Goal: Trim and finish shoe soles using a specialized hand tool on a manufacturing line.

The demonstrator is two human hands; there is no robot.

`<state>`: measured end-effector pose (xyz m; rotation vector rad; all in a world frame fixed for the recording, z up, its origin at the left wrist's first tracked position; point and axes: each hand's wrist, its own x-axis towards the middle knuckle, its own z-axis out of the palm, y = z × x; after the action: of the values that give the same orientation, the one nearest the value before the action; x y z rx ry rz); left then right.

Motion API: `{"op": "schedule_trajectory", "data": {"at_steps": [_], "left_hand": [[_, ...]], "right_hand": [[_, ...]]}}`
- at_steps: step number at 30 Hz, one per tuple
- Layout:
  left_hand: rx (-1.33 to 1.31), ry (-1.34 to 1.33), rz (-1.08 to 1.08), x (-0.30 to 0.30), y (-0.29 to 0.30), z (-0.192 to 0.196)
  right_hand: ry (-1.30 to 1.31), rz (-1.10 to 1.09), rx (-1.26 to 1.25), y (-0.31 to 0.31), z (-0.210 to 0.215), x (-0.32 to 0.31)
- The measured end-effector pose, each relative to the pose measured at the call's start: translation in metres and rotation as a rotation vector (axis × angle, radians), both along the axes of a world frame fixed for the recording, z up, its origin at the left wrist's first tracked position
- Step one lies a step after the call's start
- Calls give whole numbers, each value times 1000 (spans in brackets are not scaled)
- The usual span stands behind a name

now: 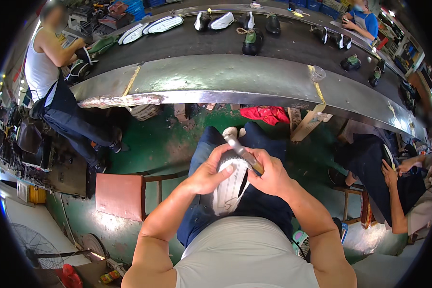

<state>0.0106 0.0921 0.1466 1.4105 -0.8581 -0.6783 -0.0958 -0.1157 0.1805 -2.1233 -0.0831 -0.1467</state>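
Observation:
On my lap lies a shoe with its pale underside [229, 189] turned up, its gathered dark edge showing at the far end. My left hand [209, 174] is closed round the shoe's left side, with the thumb pressed on the pale underside. A hammer [242, 154] slants across the shoe's far end, its metal head pointing away to the left. My right hand [273, 176] is closed on the hammer's handle, close beside the shoe's right edge. That hand hides part of the handle, and whether it also touches the shoe I cannot tell.
Ahead runs a metal-edged bench [235, 74] with a dark belt [173, 48] carrying several shoes. A reddish stool [119, 196] stands at my left. People work at far left [45, 67], right [401, 192] and far right [365, 21]. Red cloth [264, 114] lies beneath the bench.

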Motion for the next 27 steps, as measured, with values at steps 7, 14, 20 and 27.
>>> {"op": "schedule_trajectory", "data": {"at_steps": [7,14,20,27], "left_hand": [[173,-373,177,-4,-2,15],[45,16,194,10,17,-6],[10,169,300,25,23,-18],[123,25,276,26,22,-30]], "right_hand": [[-475,75,-259,4,13,28],[144,-89,252,-6,-9,25],[383,83,371,20,-22,-50],[560,111,599,29,-32,-34]]}}
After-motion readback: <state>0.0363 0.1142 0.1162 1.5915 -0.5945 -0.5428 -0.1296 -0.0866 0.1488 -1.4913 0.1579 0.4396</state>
